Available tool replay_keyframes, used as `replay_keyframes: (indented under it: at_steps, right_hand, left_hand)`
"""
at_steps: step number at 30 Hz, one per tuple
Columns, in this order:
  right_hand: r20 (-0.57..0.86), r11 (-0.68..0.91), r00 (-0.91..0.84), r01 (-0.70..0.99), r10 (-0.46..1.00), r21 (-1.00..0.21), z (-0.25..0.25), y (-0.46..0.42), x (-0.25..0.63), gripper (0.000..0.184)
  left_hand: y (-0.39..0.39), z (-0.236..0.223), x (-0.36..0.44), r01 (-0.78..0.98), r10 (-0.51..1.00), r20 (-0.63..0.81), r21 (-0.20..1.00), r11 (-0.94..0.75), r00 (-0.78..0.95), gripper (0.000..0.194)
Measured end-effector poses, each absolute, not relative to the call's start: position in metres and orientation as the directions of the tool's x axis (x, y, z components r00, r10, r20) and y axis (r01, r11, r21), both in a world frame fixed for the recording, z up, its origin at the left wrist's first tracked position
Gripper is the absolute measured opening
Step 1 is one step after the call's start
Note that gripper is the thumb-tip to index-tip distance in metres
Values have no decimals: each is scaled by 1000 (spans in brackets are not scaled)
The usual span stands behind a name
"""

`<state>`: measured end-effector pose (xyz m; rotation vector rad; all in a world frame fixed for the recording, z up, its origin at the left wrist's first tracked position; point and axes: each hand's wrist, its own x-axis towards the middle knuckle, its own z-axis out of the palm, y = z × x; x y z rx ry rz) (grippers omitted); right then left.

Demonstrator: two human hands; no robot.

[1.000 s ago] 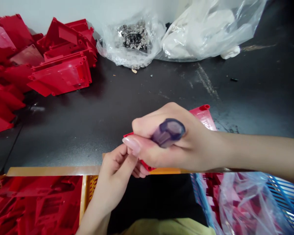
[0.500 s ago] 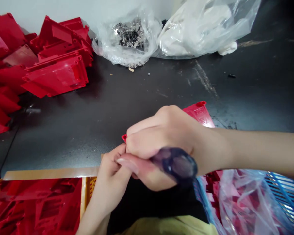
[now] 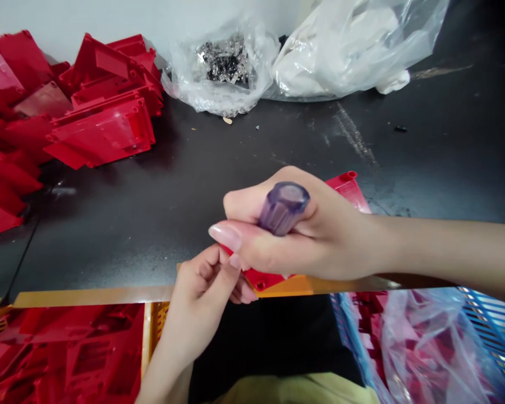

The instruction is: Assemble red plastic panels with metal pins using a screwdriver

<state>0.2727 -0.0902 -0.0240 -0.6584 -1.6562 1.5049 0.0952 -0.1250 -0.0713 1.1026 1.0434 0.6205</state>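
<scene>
My right hand [image 3: 294, 235] is wrapped in a fist round a screwdriver whose translucent purple handle [image 3: 283, 206] sticks up between thumb and fingers; the shaft is hidden below the hand. Under it lies a red plastic housing [image 3: 347, 189] at the near edge of the dark table [image 3: 193, 179]; most of the housing is covered by the hand. My left hand [image 3: 204, 289] comes up from below. Its fingers pinch at the housing's near left corner, touching my right thumb.
A heap of the same red housings [image 3: 96, 118] fills the table's left. Two clear plastic bags sit at the back: one with small metal parts [image 3: 225, 59], one white [image 3: 345, 50]. Below the edge, an orange crate [image 3: 63, 353] and a blue basket [image 3: 480, 342] hold red parts.
The purple handle tipped down toward me half a second ago and now stands upright again. My left hand has stayed pinched at the housing's corner.
</scene>
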Motion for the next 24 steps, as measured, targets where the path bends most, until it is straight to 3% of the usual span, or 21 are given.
replay_keyframes:
  at_steps: [7,9,14,19,24]
  right_hand:
    - [105,53,-532,-110,840,-992,-26,-89,270,35]
    - [128,100,-536,-81,834,-992,-24,-90,271,33]
    - [309,390,-578,18,756,-921,-21,-91,274,27]
    - [275,307,-485,-15,830,-952,-22,-91,274,36]
    - [405,495,-524,36,749,-868,-26,-91,274,29]
  left_hand:
    - [-131,-71,97,70,838,-401,911,405,369,29]
    - [-130,-66,99,71,838,-405,910,409,366,29]
    - [-128,-59,102,88,858,-404,913,398,318,25]
    - [-129,-64,102,146,864,-372,928,342,339,32]
    - [-127,-60,105,169,864,-409,912,374,295,25]
